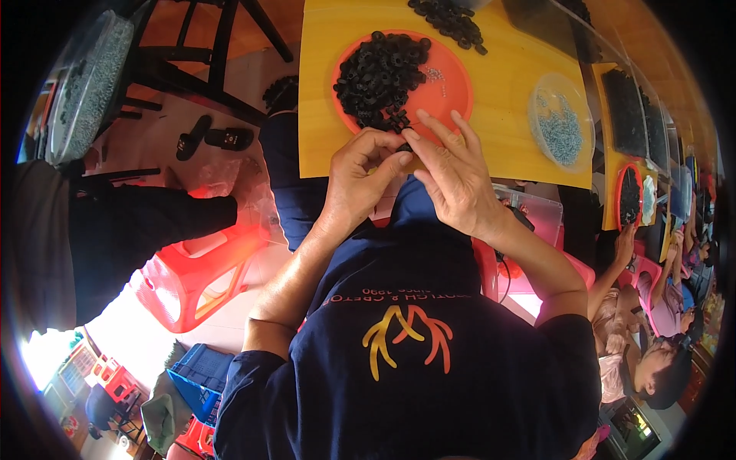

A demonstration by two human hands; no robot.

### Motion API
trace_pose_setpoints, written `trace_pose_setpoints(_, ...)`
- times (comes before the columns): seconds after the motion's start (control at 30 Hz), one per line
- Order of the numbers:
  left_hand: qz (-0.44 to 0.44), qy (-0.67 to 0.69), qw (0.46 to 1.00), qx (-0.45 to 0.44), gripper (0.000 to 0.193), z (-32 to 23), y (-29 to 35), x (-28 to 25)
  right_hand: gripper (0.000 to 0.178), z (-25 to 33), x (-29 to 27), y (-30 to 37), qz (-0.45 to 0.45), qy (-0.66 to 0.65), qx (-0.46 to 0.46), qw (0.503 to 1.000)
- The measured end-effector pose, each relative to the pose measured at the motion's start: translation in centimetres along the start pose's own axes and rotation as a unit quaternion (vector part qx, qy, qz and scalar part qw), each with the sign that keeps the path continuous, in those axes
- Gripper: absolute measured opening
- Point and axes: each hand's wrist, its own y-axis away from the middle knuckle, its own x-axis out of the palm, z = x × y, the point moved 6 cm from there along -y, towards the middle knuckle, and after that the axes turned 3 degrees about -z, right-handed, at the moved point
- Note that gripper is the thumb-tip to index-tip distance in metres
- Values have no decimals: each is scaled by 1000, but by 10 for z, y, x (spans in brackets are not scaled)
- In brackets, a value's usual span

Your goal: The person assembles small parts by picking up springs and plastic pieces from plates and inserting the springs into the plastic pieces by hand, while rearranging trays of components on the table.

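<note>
My left hand (359, 170) is closed, pinching a small black ring-like part (404, 148) between thumb and fingers. Beside it my right hand (458, 175) has its fingers spread, the index fingertip touching or very near that part. Both hands are over the near rim of a round orange-red plate (458, 96). On the plate's left half rests a heap of small black ring-shaped parts (379, 77). A little cluster of tiny silvery pieces (435, 76) lies to its right.
The plate stands on a yellow tabletop (498, 115). More black parts (452, 24) lie behind it. A clear round tub (561, 126) of small metallic pieces is to the right. A red stool (203, 276) stands at left; co-workers sit at far right.
</note>
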Motion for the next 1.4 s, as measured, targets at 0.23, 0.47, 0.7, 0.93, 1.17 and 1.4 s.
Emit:
trace_pose_setpoints(0.23,-5,-3,999,49,14,11,12,-18,26,-42,0,-5,34,49,86,994)
trace_pose_setpoints(0.47,-8,22,998,51,14,10,12,-22,27,-46,17,-15,128,76,36,988)
trace_pose_setpoints(0.7,3,20,1000,23,14,11,12,-22,23,-47,20,-16,168,16,5,986)
trace_pose_setpoints(0.93,-1,-15,999,49,15,12,11,-24,13,-46,18,-18,123,-38,-48,991)
trace_pose_setpoints(1.17,0,42,999,24,16,9,11,-23,15,-54,18,-14,162,-113,27,980)
trace_pose_setpoints(1.4,24,17,1000,9,17,3,7,-18,17,-51,8,-14,103,-195,187,957)
